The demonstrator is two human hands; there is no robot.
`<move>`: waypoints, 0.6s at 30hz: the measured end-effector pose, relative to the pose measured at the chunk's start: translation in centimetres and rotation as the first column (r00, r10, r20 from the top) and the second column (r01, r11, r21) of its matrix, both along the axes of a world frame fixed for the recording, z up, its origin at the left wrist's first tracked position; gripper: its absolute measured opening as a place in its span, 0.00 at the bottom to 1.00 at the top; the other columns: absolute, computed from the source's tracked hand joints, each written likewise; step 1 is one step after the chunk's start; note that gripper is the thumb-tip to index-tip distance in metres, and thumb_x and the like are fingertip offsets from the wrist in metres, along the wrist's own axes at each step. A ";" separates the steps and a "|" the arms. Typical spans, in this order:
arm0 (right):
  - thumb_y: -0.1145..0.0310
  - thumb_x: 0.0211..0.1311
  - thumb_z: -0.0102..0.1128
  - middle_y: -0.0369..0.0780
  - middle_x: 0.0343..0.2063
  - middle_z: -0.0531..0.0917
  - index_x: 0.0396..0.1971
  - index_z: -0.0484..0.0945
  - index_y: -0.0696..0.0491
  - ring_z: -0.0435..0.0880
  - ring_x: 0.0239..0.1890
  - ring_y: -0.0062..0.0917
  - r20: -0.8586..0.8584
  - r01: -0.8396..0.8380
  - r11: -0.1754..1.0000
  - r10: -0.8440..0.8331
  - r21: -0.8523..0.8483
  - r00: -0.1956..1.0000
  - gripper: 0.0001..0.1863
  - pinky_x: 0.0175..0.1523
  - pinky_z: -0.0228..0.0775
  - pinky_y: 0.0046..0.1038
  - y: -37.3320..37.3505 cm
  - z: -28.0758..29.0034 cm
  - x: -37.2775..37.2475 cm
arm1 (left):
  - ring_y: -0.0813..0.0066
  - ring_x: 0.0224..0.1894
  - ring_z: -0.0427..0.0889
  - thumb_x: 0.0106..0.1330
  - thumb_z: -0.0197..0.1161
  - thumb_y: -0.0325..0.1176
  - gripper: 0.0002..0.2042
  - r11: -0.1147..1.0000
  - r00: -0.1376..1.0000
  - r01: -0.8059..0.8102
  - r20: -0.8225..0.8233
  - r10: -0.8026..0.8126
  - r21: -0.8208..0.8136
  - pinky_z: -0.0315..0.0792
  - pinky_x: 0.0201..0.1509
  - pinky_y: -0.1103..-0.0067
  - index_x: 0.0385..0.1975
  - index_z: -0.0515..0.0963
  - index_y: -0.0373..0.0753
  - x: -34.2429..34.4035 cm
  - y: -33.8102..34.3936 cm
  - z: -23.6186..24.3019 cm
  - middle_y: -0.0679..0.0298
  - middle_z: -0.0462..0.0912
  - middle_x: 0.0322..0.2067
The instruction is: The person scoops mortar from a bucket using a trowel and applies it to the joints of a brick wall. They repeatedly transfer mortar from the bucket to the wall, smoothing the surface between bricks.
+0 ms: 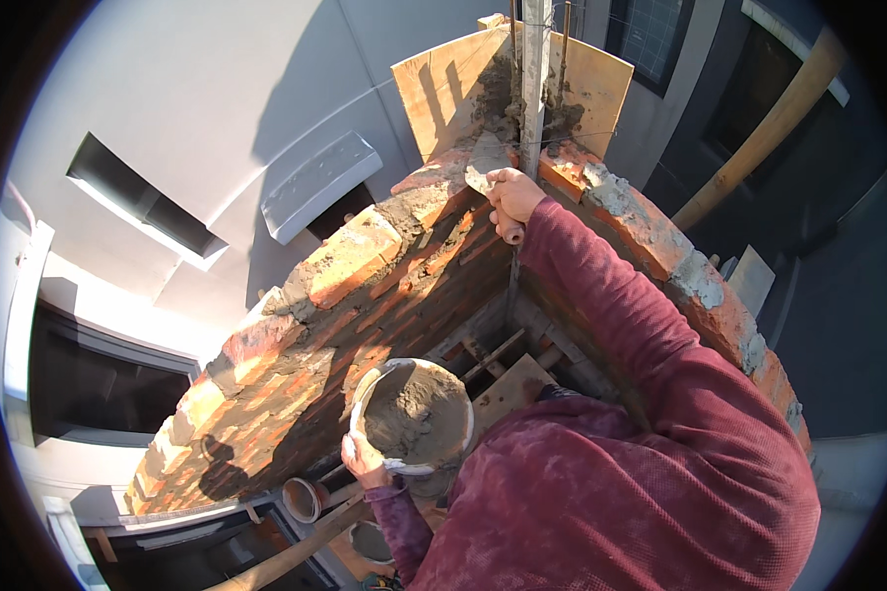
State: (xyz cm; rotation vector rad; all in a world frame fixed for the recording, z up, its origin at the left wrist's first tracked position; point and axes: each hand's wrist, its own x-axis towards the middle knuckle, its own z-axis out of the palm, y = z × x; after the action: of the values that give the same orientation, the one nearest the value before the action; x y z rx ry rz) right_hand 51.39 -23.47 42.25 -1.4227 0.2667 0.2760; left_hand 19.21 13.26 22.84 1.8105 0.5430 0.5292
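Note:
My right hand (517,196) is closed around the handle of a trowel (510,231). The trowel's blade rests by wet mortar at the corner of a brick wall (358,258), next to an upright metal post (534,89). Low on the left, my left hand (366,461) grips the side of a white bucket (359,402). Grey mortar (414,409) fills much of that bucket. A second brick wall (641,219) runs from the corner toward the right, with patches of mortar along its top.
Formwork boards (443,91) stand behind the corner, beside thin steel bars (566,49). Below lie planks (511,394), a smaller bucket (303,500) and a wooden pole (286,561). Another pole (759,133) slants at the right. A grey building wall (197,79) rises on the left.

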 end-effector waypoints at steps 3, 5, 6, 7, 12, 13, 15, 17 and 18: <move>0.75 0.61 0.52 0.39 0.26 0.72 0.54 0.66 0.50 0.74 0.18 0.26 0.040 0.066 0.934 -0.085 0.350 0.996 0.20 0.17 0.68 0.33 -2.6 -3.0 4.4 | 0.76 0.33 0.72 0.74 0.48 0.40 0.17 0.995 0.993 0.063 -0.104 -0.055 0.071 0.67 0.39 0.78 0.38 0.74 0.28 0.2 -1.3 3.2 0.63 0.77 0.32; 0.75 0.61 0.52 0.40 0.26 0.73 0.54 0.66 0.51 0.74 0.18 0.26 0.110 0.147 0.967 -0.172 0.211 0.979 0.20 0.17 0.68 0.33 -1.3 -1.4 3.0 | 0.73 0.35 0.73 0.74 0.49 0.40 0.19 0.997 0.976 0.073 -0.210 -0.063 0.039 0.68 0.42 0.76 0.39 0.74 0.25 0.1 -1.4 3.5 0.60 0.77 0.34; 0.75 0.62 0.51 0.40 0.25 0.73 0.55 0.66 0.51 0.74 0.18 0.26 0.169 0.239 0.965 -0.219 -0.106 0.961 0.20 0.17 0.68 0.34 0.4 -1.1 1.8 | 0.72 0.36 0.73 0.74 0.49 0.41 0.19 0.998 0.987 0.033 -0.161 -0.025 0.051 0.68 0.43 0.76 0.40 0.73 0.25 0.3 -1.3 2.6 0.59 0.78 0.35; 0.74 0.62 0.51 0.39 0.24 0.72 0.56 0.66 0.51 0.73 0.16 0.25 0.229 0.237 0.958 -0.197 -0.163 0.953 0.21 0.16 0.67 0.33 0.7 -3.2 0.9 | 0.72 0.37 0.74 0.74 0.50 0.41 0.20 0.998 0.994 -0.011 -0.111 0.018 0.061 0.68 0.44 0.76 0.41 0.73 0.24 0.3 -1.2 1.3 0.58 0.78 0.36; 0.73 0.63 0.50 0.43 0.32 0.73 0.62 0.59 0.51 0.71 0.17 0.20 0.040 -0.150 0.980 0.156 -0.129 0.987 0.27 0.16 0.64 0.24 0.5 -1.8 -12.3 | 0.63 0.52 0.74 0.72 0.54 0.42 0.24 0.985 0.975 -0.170 -0.153 0.163 -0.034 0.66 0.57 0.73 0.52 0.70 0.22 -1.4 0.3 1.1 0.48 0.75 0.50; 0.72 0.61 0.52 0.43 0.34 0.73 0.64 0.55 0.53 0.72 0.17 0.20 0.027 -0.232 0.953 0.242 -0.197 0.970 0.30 0.17 0.65 0.23 0.4 0.6 -14.9 | 0.71 0.41 0.75 0.73 0.52 0.43 0.22 0.986 0.994 -0.111 -0.032 0.108 -0.123 0.69 0.46 0.75 0.45 0.73 0.24 -1.9 0.8 2.0 0.57 0.77 0.39; 0.69 0.57 0.56 0.46 0.27 0.78 0.62 0.57 0.58 0.79 0.20 0.27 0.069 -0.397 0.789 0.481 -0.469 0.874 0.33 0.24 0.72 0.29 -1.6 0.4 -17.8 | 0.84 0.27 0.65 0.73 0.51 0.43 0.18 0.983 1.000 0.005 -0.019 -0.008 -0.181 0.61 0.31 0.82 0.34 0.73 0.31 -1.0 0.9 5.1 0.72 0.68 0.25; 0.68 0.49 0.57 0.47 0.21 0.78 0.41 0.72 0.61 0.79 0.25 0.44 0.075 -0.425 0.459 0.743 -0.780 0.665 0.19 0.35 0.73 0.36 -3.0 -0.1 -19.1 | 0.87 0.25 0.61 0.73 0.52 0.42 0.15 0.970 0.991 0.137 0.013 -0.137 -0.202 0.57 0.28 0.84 0.32 0.74 0.35 1.4 1.4 5.4 0.76 0.64 0.22; 0.69 0.51 0.56 0.47 0.22 0.78 0.36 0.71 0.61 0.81 0.27 0.44 -0.087 -0.554 0.335 0.795 -0.762 0.601 0.14 0.35 0.73 0.37 -2.4 0.7 -19.6 | 0.86 0.29 0.65 0.72 0.53 0.41 0.15 0.963 0.990 0.135 -0.001 -0.139 -0.232 0.62 0.32 0.84 0.35 0.75 0.33 3.3 -0.1 7.8 0.73 0.70 0.26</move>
State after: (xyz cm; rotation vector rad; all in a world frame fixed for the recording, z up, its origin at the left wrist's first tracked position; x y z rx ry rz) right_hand 31.76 -25.82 42.96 -2.3411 -0.6306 0.7027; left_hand 22.48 13.11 30.68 1.6173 0.4666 0.3405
